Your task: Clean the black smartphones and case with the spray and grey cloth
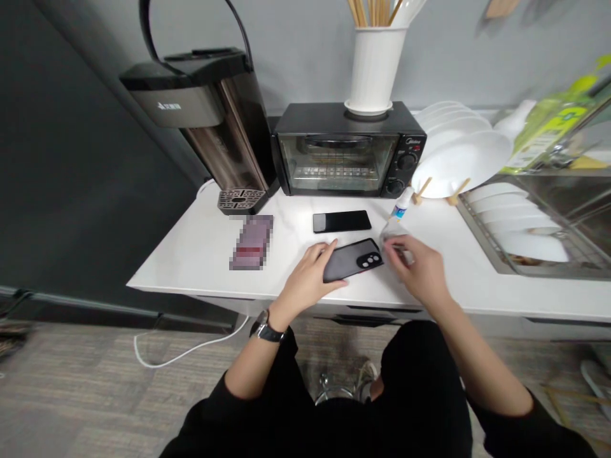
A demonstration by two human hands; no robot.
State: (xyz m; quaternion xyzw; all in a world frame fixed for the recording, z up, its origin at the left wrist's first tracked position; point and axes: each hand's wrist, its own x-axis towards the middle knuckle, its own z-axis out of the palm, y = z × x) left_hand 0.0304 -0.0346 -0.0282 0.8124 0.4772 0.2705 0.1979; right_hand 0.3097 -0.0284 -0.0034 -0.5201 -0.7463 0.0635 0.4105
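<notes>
The white countertop (186, 254) is stretching beneath a dark toaster oven (337, 152), and near its front edge the left hand (308, 273) is gripping the left end of a phone case (352, 259)! A black phone (342, 221) is lying just beyond. The right hand (415, 264) is pinching something clear, too blurred to name, beside the case's right end.

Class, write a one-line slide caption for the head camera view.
Left hand steadies a cased phone on the white counter, right hand beside it, below a Midea toaster oven.
</notes>
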